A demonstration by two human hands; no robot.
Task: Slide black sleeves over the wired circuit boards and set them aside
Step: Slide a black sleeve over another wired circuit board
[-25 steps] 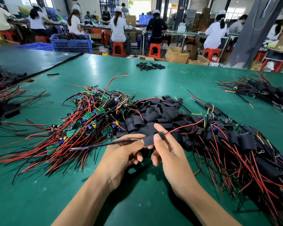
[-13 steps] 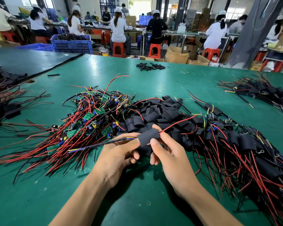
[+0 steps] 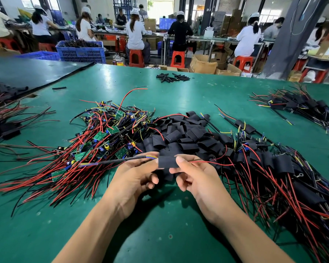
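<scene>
- Head view is showing a green table (image 3: 179, 234) filling the whole foreground.
- Sleeved boards (image 3: 273, 168) are lying in a wide heap on the right, with red and black leads trailing toward the near edge.
- Bare circuit boards (image 3: 103, 137) are sitting in a tangled pile on the left, their wires fanning out leftward.
- Loose sleeves (image 3: 180, 133) are piling up between those two heaps, just beyond the hands.
- Left hand (image 3: 133, 179) is pinching the left end of one black sleeve (image 3: 167, 161), thumb on top and the other fingers curling underneath.
- Right hand (image 3: 198, 179) is pinching the opposite end the same way.
- That black sleeve is lying level between the two thumbs, raised off the table; whatever is inside it is hidden.
- Black cable (image 3: 118, 161) is running out of the sleeve's left end over the left thumb, with yellow and blue cores showing at the mouth.
- Red wire (image 3: 213, 163) is leaving the right end past the right thumb, toward the right heap.
</scene>
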